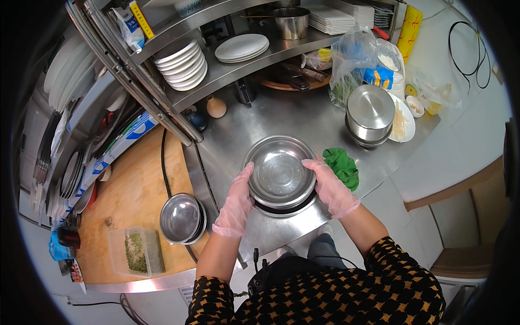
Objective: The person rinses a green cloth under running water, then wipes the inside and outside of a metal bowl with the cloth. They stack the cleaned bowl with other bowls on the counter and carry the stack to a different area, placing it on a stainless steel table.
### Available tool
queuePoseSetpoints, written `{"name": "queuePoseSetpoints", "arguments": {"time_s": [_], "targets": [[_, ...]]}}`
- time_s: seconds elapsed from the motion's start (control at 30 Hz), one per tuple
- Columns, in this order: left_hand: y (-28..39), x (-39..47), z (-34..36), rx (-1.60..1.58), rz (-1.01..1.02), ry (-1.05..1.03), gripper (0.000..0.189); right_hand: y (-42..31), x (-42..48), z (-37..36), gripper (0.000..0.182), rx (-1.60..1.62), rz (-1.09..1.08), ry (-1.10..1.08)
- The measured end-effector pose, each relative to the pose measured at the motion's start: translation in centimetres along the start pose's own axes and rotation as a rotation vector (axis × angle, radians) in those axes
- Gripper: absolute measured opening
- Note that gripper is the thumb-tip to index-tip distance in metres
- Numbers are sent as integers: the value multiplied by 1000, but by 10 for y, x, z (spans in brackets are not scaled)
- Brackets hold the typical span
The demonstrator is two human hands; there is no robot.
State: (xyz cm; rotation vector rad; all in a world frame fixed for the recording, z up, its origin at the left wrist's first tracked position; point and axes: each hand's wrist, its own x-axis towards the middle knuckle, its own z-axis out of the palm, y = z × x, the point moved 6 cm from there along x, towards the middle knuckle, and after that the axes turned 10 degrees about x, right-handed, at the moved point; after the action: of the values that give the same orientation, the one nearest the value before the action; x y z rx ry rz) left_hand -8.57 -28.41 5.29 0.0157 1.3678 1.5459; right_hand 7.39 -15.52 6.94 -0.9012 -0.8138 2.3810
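Between my two hands, in the middle of the view, is a round stainless steel bowl point(280, 172). Its inside faces up and shows a few small droplets or specks. My left hand point(239, 195), in a thin pink glove, grips the left rim with the thumb on top. On the opposite rim is my right hand point(329, 185), gloved alike and gripping the same way. The fingers of both hands are hidden under the rim. A dark gap and another metal rim point(286, 212) show beneath the bowl. A crumpled green cloth point(342, 167) lies beside my right hand.
Upside-down metal pots point(370, 109) stand at the right of the steel table point(260, 118), near a white plate point(402, 122) of pale strips. On the wooden board point(134, 174) are small metal bowls point(180, 217) and a plastic tub point(136, 254) of chopped greens. A shelf point(252, 61) with plates overhangs the back.
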Motion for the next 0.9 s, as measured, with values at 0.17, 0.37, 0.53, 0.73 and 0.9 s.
{"name": "queuePoseSetpoints", "arguments": {"time_s": [0.17,0.37,0.53,0.73,0.9], "targets": [[-5,4,-7,68,-1,39,39,5,3,-6,57,-60,52,95],[-7,5,-9,148,-11,56,37,9,12,-14,75,-128,91,29],[-2,4,-9,292,-29,10,38,-2,17,-18,76,-366,109,21],[-5,26,-33,695,-14,141,53,-1,46,-37,71,-759,-8,87],[19,-23,5,771,10,195,63,-25,20,-24,70,-913,-57,179]]}}
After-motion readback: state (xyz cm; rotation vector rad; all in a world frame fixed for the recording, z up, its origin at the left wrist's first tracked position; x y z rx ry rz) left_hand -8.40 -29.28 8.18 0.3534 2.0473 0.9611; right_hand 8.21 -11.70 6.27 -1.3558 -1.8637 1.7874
